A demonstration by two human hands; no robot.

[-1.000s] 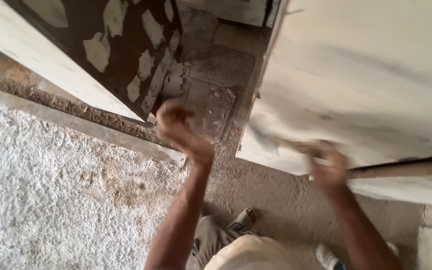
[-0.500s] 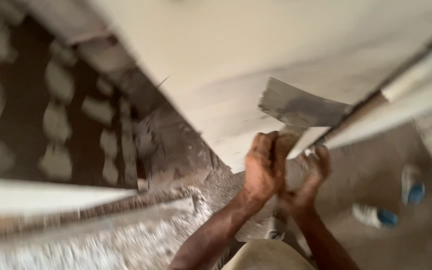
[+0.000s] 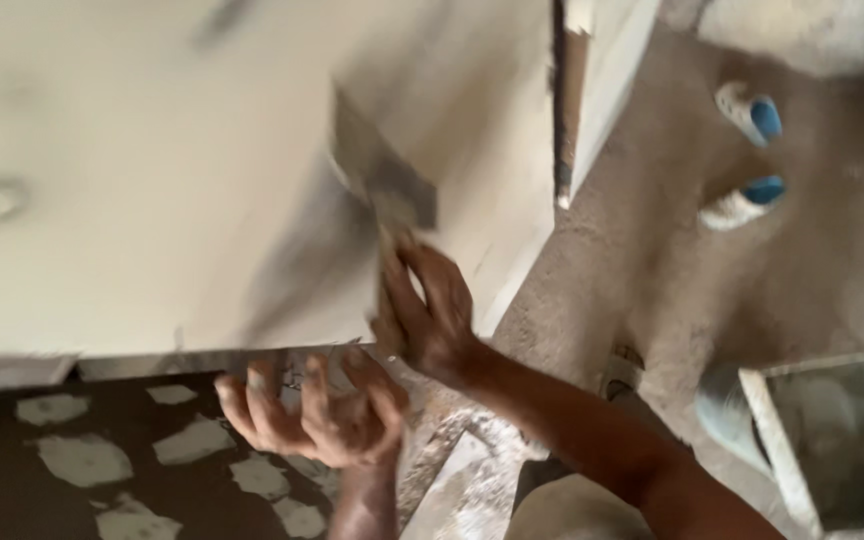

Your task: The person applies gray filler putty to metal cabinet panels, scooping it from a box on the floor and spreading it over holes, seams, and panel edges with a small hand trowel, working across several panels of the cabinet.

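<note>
The left hand (image 3: 317, 415) is curling its spread fingers under the bottom edge of the big pale tile (image 3: 202, 180), while the right hand (image 3: 427, 315) is closing its grip on the handle of a grey trowel (image 3: 382, 175) lying against the tile face just above. Right of the grip, bare dusty floor (image 3: 652, 250) is lying open past the tile's edge, and below it a dark wall (image 3: 102, 460) is showing pale mortar patches.

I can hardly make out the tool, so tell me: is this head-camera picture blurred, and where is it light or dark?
Head view: motion blur smears the whole frame, worst on the trowel blade held by the right hand; the left hand under the pale slab's edge is a little crisper. Soft, even daylight, no glare. The trowel's blurred shadow lies on the slab; the patchy dark floor beneath is dimmest.
</note>
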